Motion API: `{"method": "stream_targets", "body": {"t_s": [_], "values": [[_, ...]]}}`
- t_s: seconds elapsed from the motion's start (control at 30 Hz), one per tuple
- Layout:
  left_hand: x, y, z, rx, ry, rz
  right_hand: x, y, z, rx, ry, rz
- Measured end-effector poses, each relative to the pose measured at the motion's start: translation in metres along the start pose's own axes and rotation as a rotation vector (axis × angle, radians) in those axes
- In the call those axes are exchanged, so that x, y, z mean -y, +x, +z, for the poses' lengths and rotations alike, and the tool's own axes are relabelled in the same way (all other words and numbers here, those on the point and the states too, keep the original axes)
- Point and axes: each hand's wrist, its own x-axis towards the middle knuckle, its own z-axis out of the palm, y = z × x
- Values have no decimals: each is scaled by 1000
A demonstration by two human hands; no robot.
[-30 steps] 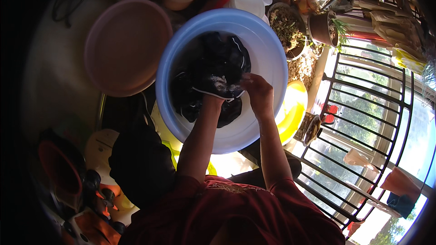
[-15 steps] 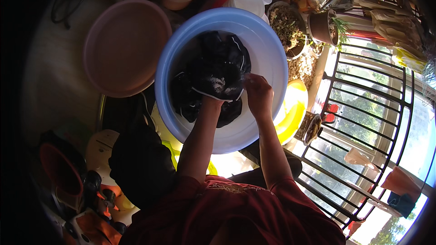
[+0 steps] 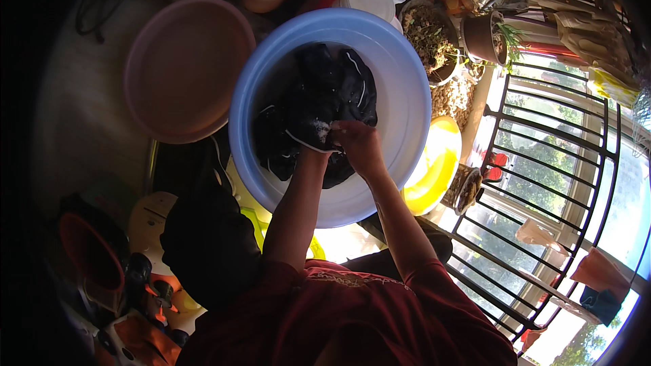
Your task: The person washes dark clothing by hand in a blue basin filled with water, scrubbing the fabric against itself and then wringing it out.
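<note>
A wet-looking black garment with thin white piping (image 3: 315, 98) lies bunched in a large blue basin (image 3: 247, 88). My left hand (image 3: 316, 156) reaches in under the piped edge of the cloth; only its wrist shows and its fingers are hidden. Over that hand the fabric is draped, with a patch of white powder or suds (image 3: 321, 126) on top. Right beside this patch, my right hand (image 3: 357, 144) rests against the cloth with its fingers curled closed. Whatever is between those fingers, if anything, is hidden.
A shallow brownish-pink basin (image 3: 190, 71) is at the left of the blue one. Right of it sit a sunlit yellow basin (image 3: 437, 169) and potted plants (image 3: 427, 37). White containers (image 3: 369, 1) stand behind. Black metal bars (image 3: 542, 135) line the window.
My right hand has moved left and inward from the garment's right edge to the white patch. This patch looks smaller now. My left hand stays under the cloth.
</note>
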Motion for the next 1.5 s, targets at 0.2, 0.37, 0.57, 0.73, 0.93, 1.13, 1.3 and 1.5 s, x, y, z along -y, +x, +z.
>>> {"method": "stream_targets", "body": {"t_s": [0.2, 0.37, 0.57, 0.73, 0.93, 1.13, 1.3, 1.5], "values": [[-1, -1, 3, -14, 10, 5, 17, -12, -17, -172, -228, -312], [-2, 1, 8, -30, 18, 16, 29, -7, -30, -221, -208, -257], [-4, 2, 15, -50, 29, 42, 27, -7, -17, -223, -201, -196], [-3, 5, 16, -66, 35, 52, 26, -2, -18, -233, -72, -176], [-3, 5, 14, -73, 45, 54, 4, -2, -15, -271, -333, -372], [-3, 6, 16, -85, 54, 63, 8, -1, -12, -228, -89, -290], [-2, 4, 16, -95, 51, 73, 11, -8, -17, 4, 507, -12], [4, 5, 12, -111, 53, 66, 27, 7, 3, 9, 21, -106]]}}
